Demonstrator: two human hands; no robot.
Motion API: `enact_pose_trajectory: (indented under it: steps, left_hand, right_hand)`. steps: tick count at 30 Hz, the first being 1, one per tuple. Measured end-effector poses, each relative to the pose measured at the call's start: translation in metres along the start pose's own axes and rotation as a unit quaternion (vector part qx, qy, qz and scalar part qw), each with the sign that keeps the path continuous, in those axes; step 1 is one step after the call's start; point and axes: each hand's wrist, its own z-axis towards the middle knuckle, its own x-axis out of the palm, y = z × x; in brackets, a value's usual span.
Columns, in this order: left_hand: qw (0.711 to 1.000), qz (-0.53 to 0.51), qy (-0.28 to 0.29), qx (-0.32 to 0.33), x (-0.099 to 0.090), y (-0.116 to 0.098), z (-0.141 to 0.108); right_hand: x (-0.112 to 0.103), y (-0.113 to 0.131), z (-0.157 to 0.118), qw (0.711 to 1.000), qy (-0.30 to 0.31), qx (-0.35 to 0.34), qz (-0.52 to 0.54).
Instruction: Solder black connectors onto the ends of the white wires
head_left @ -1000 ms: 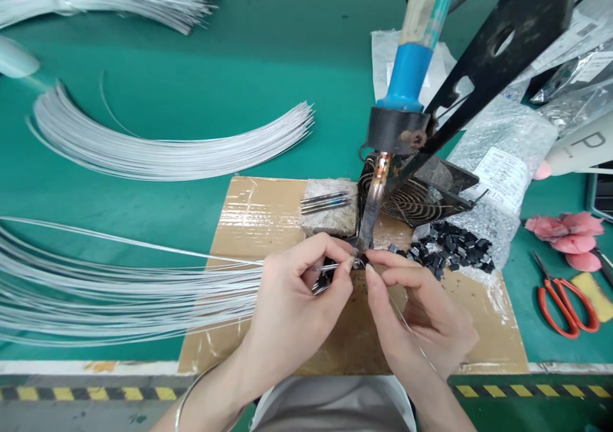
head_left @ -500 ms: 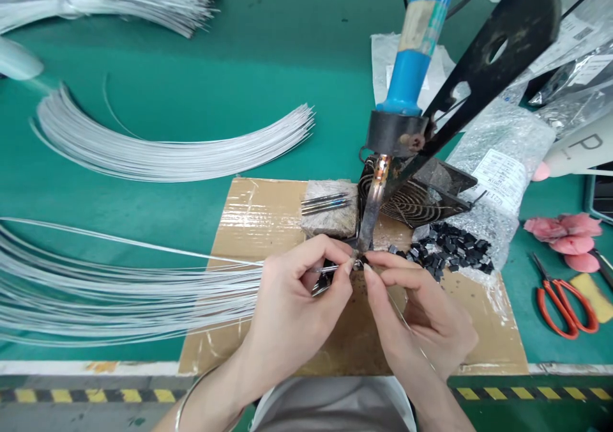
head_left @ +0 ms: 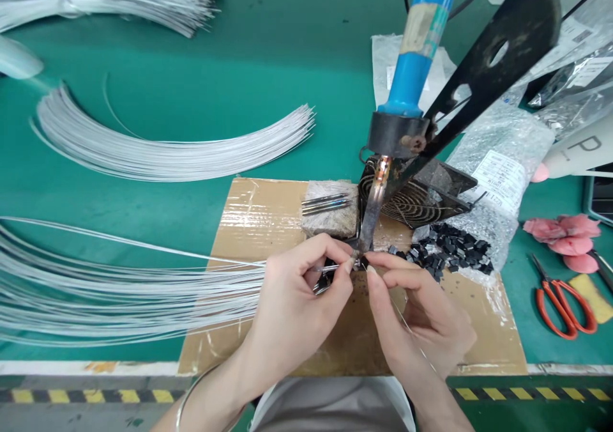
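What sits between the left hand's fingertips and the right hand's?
In the head view, the soldering iron's metal tip points down between left hand and right hand, beside a small dark piece too tiny to identify.

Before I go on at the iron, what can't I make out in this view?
All in the head view:
Contact at the iron tip: too small, crowded by the fingertips of the left hand and right hand.
White wires: one end cut off by the picture's left edge, the other mostly hidden by the left hand.
Dark pieces: mostly covered by the left hand.
Blue handle: top cut off by the upper edge.
Packet label: print too small.
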Motion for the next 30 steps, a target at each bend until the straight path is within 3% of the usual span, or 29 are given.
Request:
enact_pose_trajectory:
  steps: [18, 30]
  left_hand:
    - [1.0, -0.023, -0.003, -0.019, -0.0022, -0.0014, 0.0004]
    - [1.0, 0.018, 0.009, -0.017, -0.0007, 0.0023, -0.0002]
  right_hand:
    - [0.0004, 0.0005, 0.001, 1.0, 0.001, -0.002, 0.0]
    - [-0.0003, -0.0038, -0.0021, 0.998, 0.005, 0.042, 0.046]
